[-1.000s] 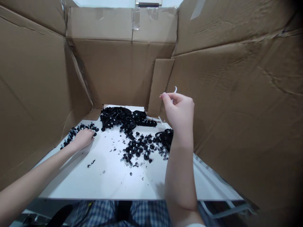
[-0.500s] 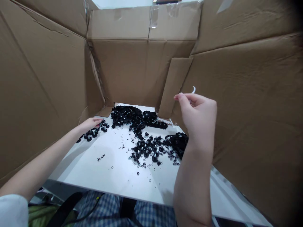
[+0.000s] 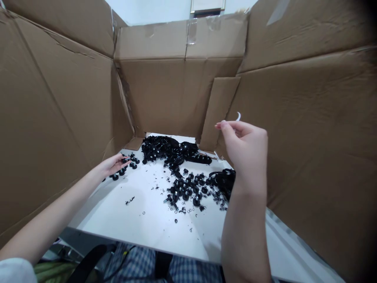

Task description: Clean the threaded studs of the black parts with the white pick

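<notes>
The right hand [image 3: 246, 147] pinches a thin white plastic sliver [image 3: 238, 116] between its fingertips, high above the counter [image 3: 129, 224]. The left hand [image 3: 112, 165], fingers loosely spread, lies beside black threaded knobs [image 3: 133, 162].

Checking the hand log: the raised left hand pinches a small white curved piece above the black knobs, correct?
No, the raised hand is the right hand, not the left, as the head view shows. It does pinch the small white curved piece above the black knobs.
</notes>
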A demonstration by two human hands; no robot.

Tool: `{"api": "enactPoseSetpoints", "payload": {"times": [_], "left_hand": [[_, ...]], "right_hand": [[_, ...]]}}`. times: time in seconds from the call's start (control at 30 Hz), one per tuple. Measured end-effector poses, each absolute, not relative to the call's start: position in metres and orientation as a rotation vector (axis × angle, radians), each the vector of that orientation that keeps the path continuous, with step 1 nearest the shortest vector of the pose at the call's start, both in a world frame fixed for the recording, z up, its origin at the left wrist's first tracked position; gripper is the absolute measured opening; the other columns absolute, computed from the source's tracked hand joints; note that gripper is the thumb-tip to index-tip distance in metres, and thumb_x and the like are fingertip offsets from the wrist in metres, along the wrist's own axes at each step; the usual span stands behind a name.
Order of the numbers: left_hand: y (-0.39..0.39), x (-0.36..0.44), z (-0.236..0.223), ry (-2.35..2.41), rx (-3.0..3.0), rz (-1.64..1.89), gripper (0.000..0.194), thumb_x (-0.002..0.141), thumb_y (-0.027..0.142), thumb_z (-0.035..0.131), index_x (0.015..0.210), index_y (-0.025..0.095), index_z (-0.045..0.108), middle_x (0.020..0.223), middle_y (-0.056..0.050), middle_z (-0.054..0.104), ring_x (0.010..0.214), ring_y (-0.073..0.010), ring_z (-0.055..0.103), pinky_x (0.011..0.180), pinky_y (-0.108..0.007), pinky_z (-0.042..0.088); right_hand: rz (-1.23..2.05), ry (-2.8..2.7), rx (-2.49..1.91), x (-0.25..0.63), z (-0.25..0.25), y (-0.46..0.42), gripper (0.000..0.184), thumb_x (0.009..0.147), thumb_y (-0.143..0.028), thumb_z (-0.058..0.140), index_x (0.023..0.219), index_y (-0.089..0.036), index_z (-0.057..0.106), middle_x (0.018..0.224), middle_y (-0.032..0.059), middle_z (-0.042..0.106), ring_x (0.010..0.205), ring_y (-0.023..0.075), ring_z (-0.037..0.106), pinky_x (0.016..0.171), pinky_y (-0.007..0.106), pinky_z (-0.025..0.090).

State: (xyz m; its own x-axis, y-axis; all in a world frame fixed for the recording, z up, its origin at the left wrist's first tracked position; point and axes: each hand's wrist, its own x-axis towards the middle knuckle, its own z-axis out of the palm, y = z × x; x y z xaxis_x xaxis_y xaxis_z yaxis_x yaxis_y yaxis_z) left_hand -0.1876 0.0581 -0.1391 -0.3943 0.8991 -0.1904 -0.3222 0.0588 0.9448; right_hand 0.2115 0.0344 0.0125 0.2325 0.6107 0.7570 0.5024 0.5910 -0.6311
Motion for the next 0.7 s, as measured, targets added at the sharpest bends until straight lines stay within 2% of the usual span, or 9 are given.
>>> {"api": "enactPoseSetpoints", "payload": {"times": [0.17,0.43,0.6,0.7], "left_hand": [[0.056,-0.177,-0.138,1.402,0.719,1.430,0.031,0.093,0.034,0.057,0.118,0.015,0.059,0.117,-0.009,0.062,0.098,-0.0198,0.064,0.082,-0.040,0.056],[0.056,-0.169,-0.158,1.727,1.118,1.265,0.030,0.094,0.034,0.055,0.119,0.018,0.059,0.121,-0.010,0.061,0.100,-0.0198,0.063,0.085,-0.040,0.055],[0.051,-0.173,-0.165,1.997,1.564,0.908,0.033,0.092,0.034,0.059,0.118,0.015,0.059,0.119,-0.009,0.062,0.103,-0.0223,0.063,0.087,-0.043,0.055],[0.050,-0.176,-0.170,2.154,1.824,0.654,0.031,0.092,0.035,0.058,0.117,0.017,0.060,0.121,-0.009,0.061,0.105,-0.0224,0.062,0.089,-0.043,0.054]], "right_hand": [[0.170,-1.420,-1.035,0.210,0.016,0.030,0.024,0.080,-0.036,0.060,0.071,-0.019,0.074,0.044,-0.0031,0.051,0.042,0.0099,0.035,0.052,0.031,0.034],[0.165,-1.407,-0.996,0.211,0.016,0.028,0.023,0.080,-0.035,0.059,0.071,-0.020,0.074,0.050,-0.0005,0.057,0.047,0.0118,0.041,0.052,0.030,0.033],[0.173,-1.403,-0.987,0.213,0.017,0.026,0.023,0.080,-0.034,0.059,0.073,-0.019,0.075,0.054,-0.0007,0.059,0.048,0.0109,0.041,0.054,0.030,0.034],[0.182,-1.399,-0.985,0.214,0.017,0.027,0.024,0.080,-0.034,0.058,0.073,-0.018,0.075,0.050,-0.0022,0.055,0.047,0.0101,0.038,0.053,0.030,0.033]]}}
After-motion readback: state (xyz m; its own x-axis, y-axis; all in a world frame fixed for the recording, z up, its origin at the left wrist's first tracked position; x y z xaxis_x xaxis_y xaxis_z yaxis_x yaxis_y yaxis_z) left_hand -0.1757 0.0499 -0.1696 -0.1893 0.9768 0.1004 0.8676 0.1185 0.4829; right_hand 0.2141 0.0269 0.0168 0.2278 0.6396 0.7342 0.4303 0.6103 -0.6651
